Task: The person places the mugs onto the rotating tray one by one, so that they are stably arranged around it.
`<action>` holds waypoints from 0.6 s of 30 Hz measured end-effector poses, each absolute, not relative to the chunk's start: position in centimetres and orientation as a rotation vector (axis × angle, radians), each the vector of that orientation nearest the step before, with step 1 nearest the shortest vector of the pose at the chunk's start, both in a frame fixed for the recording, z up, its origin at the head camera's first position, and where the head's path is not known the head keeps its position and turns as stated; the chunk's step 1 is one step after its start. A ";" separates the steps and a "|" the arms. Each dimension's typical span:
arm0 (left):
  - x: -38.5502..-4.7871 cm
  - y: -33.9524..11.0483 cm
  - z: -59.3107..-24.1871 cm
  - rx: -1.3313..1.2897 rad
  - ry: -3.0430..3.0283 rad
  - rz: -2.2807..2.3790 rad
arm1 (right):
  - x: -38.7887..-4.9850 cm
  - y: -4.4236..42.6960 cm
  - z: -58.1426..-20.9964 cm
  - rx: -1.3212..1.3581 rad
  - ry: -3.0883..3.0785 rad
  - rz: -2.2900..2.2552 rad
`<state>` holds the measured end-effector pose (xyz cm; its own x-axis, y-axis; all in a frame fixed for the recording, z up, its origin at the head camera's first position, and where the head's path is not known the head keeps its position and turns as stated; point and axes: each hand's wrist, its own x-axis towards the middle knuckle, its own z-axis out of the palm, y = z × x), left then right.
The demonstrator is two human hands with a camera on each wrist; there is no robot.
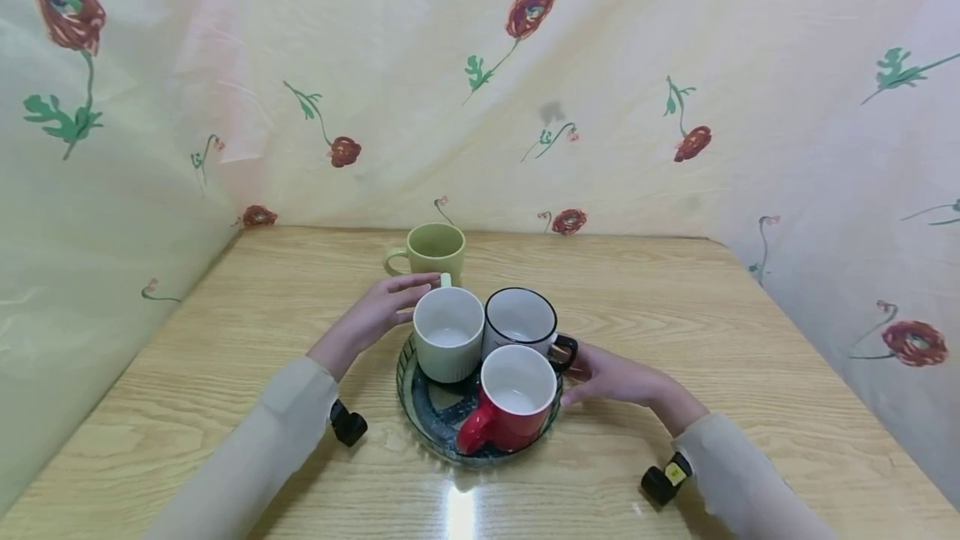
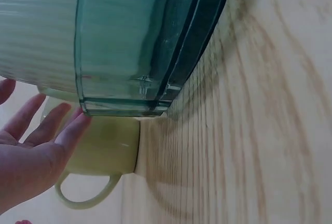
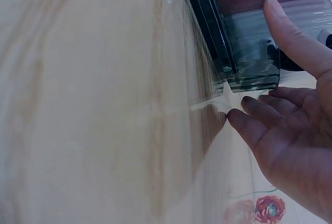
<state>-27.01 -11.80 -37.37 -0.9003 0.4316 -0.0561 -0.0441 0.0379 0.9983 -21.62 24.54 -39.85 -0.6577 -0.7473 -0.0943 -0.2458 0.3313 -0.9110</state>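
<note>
On the wooden table a round dark-green glass dish (image 1: 420, 411) bears 3 mugs: a ribbed white mug (image 1: 448, 348), a white mug with a black rim and black handle (image 1: 521, 319), and a red mug (image 1: 517, 415). My left hand (image 1: 381, 308) is at the dish's far left side, beside the ribbed mug; its fingertips (image 2: 79, 123) touch the glass edge, fingers loosely extended. At the right side is my right hand (image 1: 618, 375), near the black handle. Its thumb (image 3: 290, 32) lies along the dish wall, while the other fingers spread loosely by the edge.
Just behind the dish stands a yellow-green mug (image 1: 437, 252), its handle to the left. A flower-patterned cloth (image 1: 420, 90) hangs behind the table (image 1: 750, 440) and along its sides.
</note>
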 end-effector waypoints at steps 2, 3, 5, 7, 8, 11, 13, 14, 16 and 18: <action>-27.3 -11.6 -37.4 0.379 1.962 1.932 | -21.6 24.5 -39.8 -0.861 2.082 -1.311; -27.4 -11.5 -37.5 0.372 1.952 1.937 | -21.6 24.5 -39.8 -0.855 2.079 -1.316; -27.6 -11.2 -37.5 0.371 1.939 1.938 | -21.5 24.4 -39.7 -0.844 2.076 -1.319; -27.7 -11.0 -37.4 0.380 1.921 1.931 | -21.5 24.4 -39.7 -0.836 2.080 -1.319; -27.8 -11.0 -37.3 0.380 1.913 1.925 | -21.5 24.4 -39.6 -0.832 2.084 -1.318; -27.8 -10.8 -37.1 0.411 1.906 1.872 | -21.5 24.4 -39.6 -0.831 2.087 -1.313; -27.8 -10.6 -36.9 0.419 1.899 1.851 | -21.5 24.4 -39.6 -0.831 2.087 -1.310; -27.8 -10.6 -36.9 0.426 1.901 1.838 | -21.5 24.4 -39.7 -0.831 2.088 -1.308; -27.9 -10.4 -36.8 0.435 1.903 1.826 | -21.5 24.4 -39.7 -0.829 2.087 -1.307; -27.9 -10.3 -36.8 0.436 1.904 1.822 | -21.5 24.5 -39.7 -0.827 2.087 -1.308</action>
<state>-27.93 -10.29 -36.75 -0.8412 0.5290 -0.1122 -0.0889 0.0695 0.9936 -21.48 24.45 -39.69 -0.6680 -0.7348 -0.1177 -0.2145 0.3416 -0.9150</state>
